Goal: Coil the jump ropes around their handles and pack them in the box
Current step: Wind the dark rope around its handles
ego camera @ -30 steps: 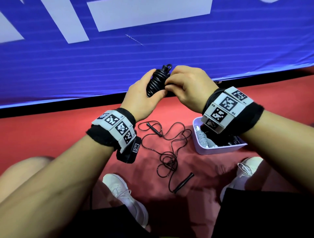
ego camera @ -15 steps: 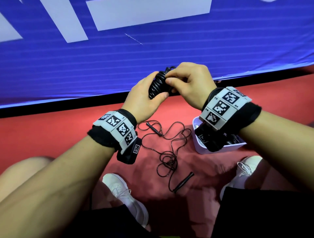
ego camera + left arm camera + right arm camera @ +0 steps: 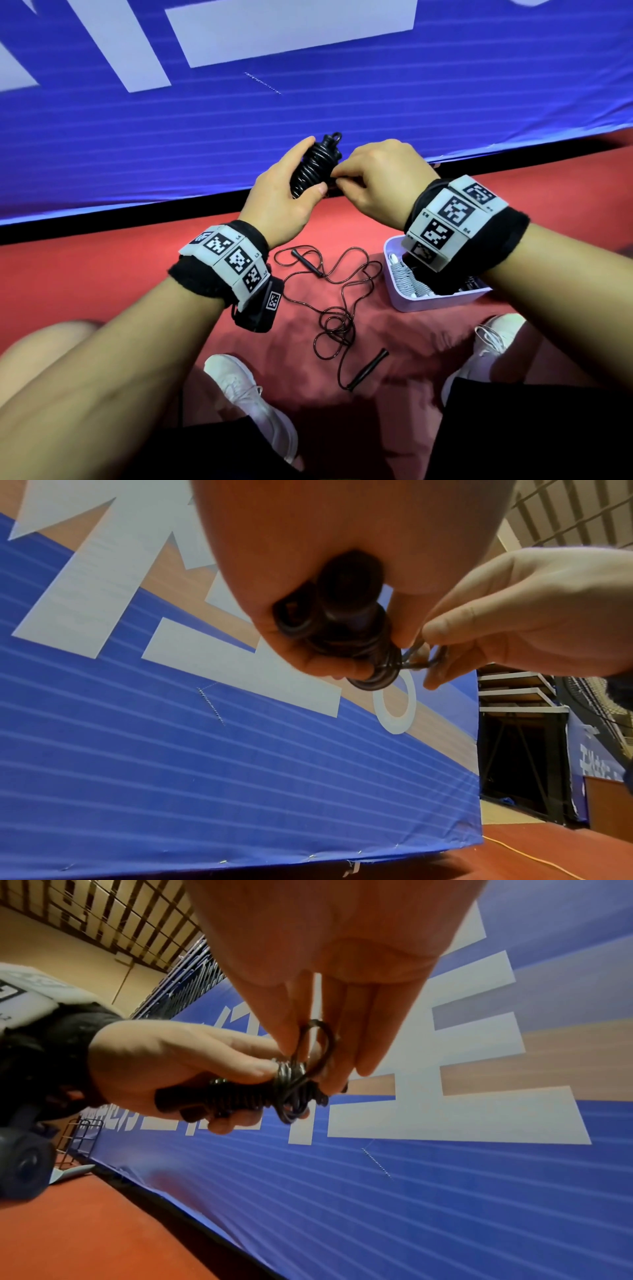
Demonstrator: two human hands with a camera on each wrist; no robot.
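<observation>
A black jump rope coiled round its handles [image 3: 313,164] [image 3: 346,620] [image 3: 240,1096] is held up in front of the blue banner. My left hand [image 3: 291,195] [image 3: 178,1056] grips the bundle around its middle. My right hand [image 3: 370,178] [image 3: 514,610] pinches the rope's last loop [image 3: 316,1047] [image 3: 416,656] at the bundle's side. A second thin black jump rope [image 3: 339,308] lies loose and tangled on the red floor, its two handles [image 3: 306,262] [image 3: 368,370] apart. The white box [image 3: 435,301] sits on the floor at right, holding a coiled grey rope [image 3: 407,281]; my right wrist hides part of it.
The blue banner wall [image 3: 205,137] stands close ahead, meeting the red floor [image 3: 85,274]. My white shoes [image 3: 250,401] [image 3: 486,346] rest on the floor on either side of the loose rope. My knees and black shorts fill the bottom of the head view.
My right hand has dropped from the top of the coiled bundle to its right side, uncovering the loop at the top. The left hand keeps its grip; the loose rope and box have not moved.
</observation>
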